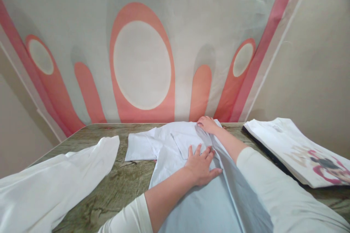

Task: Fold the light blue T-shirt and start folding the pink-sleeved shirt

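The left hand (201,165) lies flat, palm down with fingers spread, in the lower centre of the frame, pressing on the pale blue shirt (191,196) and holding nothing. The right hand (208,124) sits further up, just above centre, at the far edge of the same shirt; its fingers are curled down onto the fabric near the collar end, and whether they pinch the cloth or only press on it cannot be determined. Both forearms are bare to the pushed-up white sleeves, the right sleeve (276,185) crossing the lower right of the frame. The shirt is spread on the table (123,182), running from the bottom edge of the frame up to the table's far edge, with one short sleeve (140,146) extended flat to the left and a fold line running along its right side beneath the right forearm. The table has a grey-green wood-grain surface. A white garment (54,178) lies loosely on the table at the lower left, apart from the shirt. A folded white shirt with a red and black print (300,153) rests at the right edge, near the right arm. A wall hanging with pink and white ovals (142,65) fills the upper frame behind the table.
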Demonstrator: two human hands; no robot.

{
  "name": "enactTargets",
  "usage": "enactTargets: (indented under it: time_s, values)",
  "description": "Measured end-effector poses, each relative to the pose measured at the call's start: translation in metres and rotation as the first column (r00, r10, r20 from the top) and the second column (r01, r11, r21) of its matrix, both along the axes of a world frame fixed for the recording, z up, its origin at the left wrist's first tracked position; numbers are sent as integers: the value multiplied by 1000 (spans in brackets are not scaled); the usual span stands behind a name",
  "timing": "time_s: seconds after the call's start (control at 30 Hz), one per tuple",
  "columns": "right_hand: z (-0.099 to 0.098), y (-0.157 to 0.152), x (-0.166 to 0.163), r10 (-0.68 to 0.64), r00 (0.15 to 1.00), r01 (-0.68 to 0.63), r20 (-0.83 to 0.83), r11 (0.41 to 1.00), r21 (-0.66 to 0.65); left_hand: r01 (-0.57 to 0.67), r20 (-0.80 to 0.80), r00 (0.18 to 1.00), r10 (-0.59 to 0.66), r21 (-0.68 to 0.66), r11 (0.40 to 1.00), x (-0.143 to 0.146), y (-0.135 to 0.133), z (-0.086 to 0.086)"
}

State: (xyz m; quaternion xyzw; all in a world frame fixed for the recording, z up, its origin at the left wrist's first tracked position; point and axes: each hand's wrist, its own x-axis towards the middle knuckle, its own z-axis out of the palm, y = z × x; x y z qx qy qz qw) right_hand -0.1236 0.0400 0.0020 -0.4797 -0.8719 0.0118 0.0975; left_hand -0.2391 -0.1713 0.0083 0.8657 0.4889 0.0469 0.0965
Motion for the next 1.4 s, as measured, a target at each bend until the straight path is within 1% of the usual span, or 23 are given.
enactTargets:
  time_s: [0.13,0.27,0.37,0.53,0.63,0.7,0.8,0.83,0.9,1.0,1.07,1.2,1.4]
  values:
    - [5,8,-9,4,1000,-3,23,1000,-24,6,20,1000,-6,-12,1000,0,0,-1]
    - [6,19,-15,12,999,-7,49,996,-92,1,51,999,-1,1,1000,-1,1,-3]
    - [5,25,-16,17,998,-10,62,994,-113,-1,73,997,1,-12,1000,0,0,-4]
    - [-1,24,-17,-71,996,73,53,996,-53,3,97,995,7,-101,995,-1,-1,4]
    - [-3,19,-16,-73,997,74,31,997,-21,20,105,994,-4,-151,988,-5,5,12]
    - [-3,17,-14,-40,999,40,24,999,-20,-36,96,994,48,-116,993,-11,13,15]
    - [-1,17,-10,1,999,0,37,1000,-31,-153,38,988,151,56,987,-26,30,9]
    - [-1,17,-9,7,999,-6,44,999,-33,-164,11,986,164,106,981,-32,35,4]
    - [-1,20,-7,16,998,-14,61,999,-35,-156,-41,986,164,156,975,-43,43,-6]
    - [-1,26,-5,38,996,-36,85,999,-31,-155,-73,983,169,160,975,-52,48,-17]
    - [-2,29,-4,47,994,-44,98,999,-30,-169,-82,980,182,147,975,-53,48,-21]
    - [-5,30,-5,27,995,-26,96,1000,-10,-227,-95,966,239,125,966,-49,46,-19]
    - [-13,15,-7,-62,998,64,-14,992,107,-336,-110,931,348,111,935,-47,45,-18]
